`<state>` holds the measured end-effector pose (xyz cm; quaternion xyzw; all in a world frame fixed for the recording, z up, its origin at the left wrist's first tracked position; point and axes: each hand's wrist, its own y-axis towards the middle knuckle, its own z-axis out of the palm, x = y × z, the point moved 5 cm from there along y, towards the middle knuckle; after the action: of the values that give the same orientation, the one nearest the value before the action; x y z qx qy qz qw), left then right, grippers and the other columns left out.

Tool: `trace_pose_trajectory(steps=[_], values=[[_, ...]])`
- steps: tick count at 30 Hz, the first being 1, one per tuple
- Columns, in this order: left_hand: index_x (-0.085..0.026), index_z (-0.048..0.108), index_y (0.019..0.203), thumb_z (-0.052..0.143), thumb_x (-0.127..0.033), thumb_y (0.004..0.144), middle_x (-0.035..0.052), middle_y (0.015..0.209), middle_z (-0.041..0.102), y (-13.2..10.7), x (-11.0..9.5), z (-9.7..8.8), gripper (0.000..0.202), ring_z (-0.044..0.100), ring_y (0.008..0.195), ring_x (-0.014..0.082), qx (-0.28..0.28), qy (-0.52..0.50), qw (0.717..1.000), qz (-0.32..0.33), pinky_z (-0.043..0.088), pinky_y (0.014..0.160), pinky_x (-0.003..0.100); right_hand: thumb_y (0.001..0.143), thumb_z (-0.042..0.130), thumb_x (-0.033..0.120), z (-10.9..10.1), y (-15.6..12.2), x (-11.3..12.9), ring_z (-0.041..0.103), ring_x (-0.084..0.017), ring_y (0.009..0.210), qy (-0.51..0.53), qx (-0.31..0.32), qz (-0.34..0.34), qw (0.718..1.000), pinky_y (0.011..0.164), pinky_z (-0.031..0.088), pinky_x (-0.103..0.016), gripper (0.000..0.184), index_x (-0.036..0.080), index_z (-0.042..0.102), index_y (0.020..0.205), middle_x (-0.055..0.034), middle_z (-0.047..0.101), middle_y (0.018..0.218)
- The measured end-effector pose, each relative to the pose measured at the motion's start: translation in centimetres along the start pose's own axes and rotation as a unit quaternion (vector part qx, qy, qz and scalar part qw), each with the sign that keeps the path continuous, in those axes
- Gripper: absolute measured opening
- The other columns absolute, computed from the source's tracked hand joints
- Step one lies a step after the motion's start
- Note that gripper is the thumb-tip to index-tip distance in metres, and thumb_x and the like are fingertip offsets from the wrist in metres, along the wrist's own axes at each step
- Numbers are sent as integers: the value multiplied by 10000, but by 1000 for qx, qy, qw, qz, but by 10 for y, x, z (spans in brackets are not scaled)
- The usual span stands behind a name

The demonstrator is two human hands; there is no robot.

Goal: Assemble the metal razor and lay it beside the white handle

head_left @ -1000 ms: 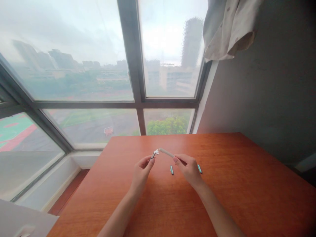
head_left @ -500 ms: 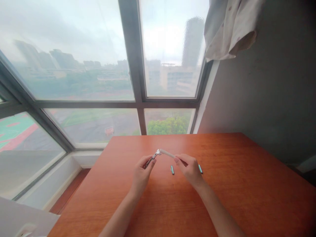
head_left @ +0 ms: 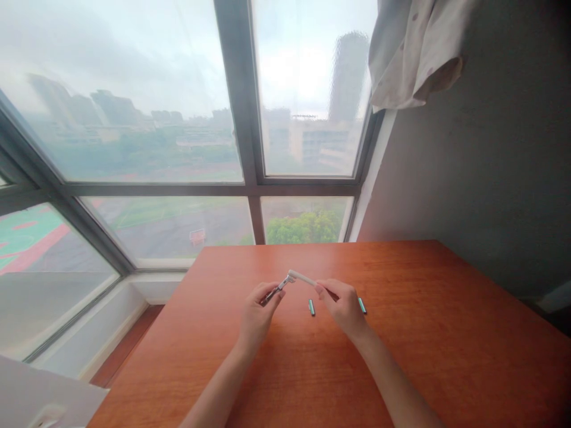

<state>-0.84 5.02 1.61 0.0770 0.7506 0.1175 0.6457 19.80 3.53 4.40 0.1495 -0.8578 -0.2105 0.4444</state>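
Note:
My left hand is closed around the dark grip of a razor handle, whose silvery neck points up and to the right. From the other side, my right hand pinches a slim whitish stick. The stick's far end lies over the razor handle's tip; they seem to touch, but the detail is too small to make out. Below them on the tabletop lies a small razor cartridge with a green strip. Another razor cartridge lies just right of my right hand, partly hidden by it.
Both hands are above a reddish-brown wooden table. Large windows with a grey frame rise behind its far edge. A pale cloth garment hangs at the upper right, before a grey wall.
The razor handle's tip has shifted slightly to the right, under the end of the whitish stick. My right hand has barely moved, and the cartridges lie where they were.

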Motion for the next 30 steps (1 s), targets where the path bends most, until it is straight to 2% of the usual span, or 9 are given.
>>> trace_pose_trajectory(steps=[4,8,14,20,23,30], values=[[-202,742,839,685,-355,753,37,771,633,-1,-9,0,184,570,732,189,-4,22,999,28,428,639,252,920,433,429,1,0,-2,540,-153,568,-5,-10,2,1000,534,368,-226,402,181,709,764,-33,620,604],[-200,743,839,685,-370,755,35,753,633,-2,-9,-1,199,569,719,188,-18,23,999,26,425,624,248,907,453,432,-1,1,-6,560,-165,587,-5,-27,8,1000,540,389,-232,384,184,719,783,-44,642,619],[-185,733,965,662,-392,784,56,858,682,-1,-2,1,284,575,787,198,4,-39,999,-18,435,690,262,917,453,378,2,0,-1,570,-155,596,24,-4,18,1000,540,391,-226,360,169,703,764,-31,640,642],[-153,730,970,656,-485,759,13,637,570,-1,1,5,400,477,604,146,27,-85,993,-79,368,561,235,910,479,374,5,0,-6,604,-167,640,31,-14,15,999,571,426,-229,330,171,723,819,-45,676,701],[-145,720,972,648,-496,765,15,646,545,-1,4,7,414,453,591,138,39,-113,988,-95,344,538,229,900,505,368,3,0,-7,620,-180,678,30,-29,14,999,595,445,-239,298,178,725,835,-60,693,744],[-117,707,920,666,-550,726,-8,602,499,-3,12,20,477,381,499,92,94,-190,965,-156,275,481,218,894,531,356,7,-3,1,604,-168,666,45,-4,-19,999,611,460,-248,250,190,718,882,-57,680,747]])
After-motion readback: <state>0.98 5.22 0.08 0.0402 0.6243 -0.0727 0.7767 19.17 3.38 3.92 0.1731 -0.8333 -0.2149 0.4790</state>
